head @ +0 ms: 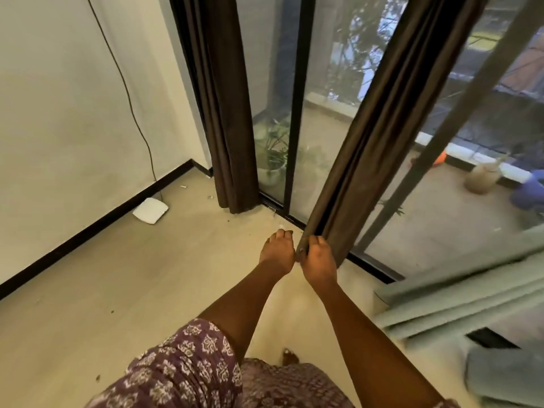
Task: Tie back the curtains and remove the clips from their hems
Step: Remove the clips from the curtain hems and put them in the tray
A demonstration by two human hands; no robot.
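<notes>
The right hand (319, 259) has its fingers curled tight round the bottom hem of the right curtain (391, 119), which slants up toward 1 o'clock across the glass door (326, 92); the left hand (278, 251), just beside it at 9 o'clock, is closed in a loose fist, and I cannot tell whether it holds anything. The left curtain (217, 92) hangs straight at 11 o'clock, a white box (150, 210) lies by the wall at 10 o'clock, and a pale green fabric (471, 293) sits at 3 o'clock. Both forearms reach forward, nearly parallel.

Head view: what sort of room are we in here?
Probably a home room opening onto a balcony: dark floor-length curtains hang over sliding glass doors, with potted plants outside.
</notes>
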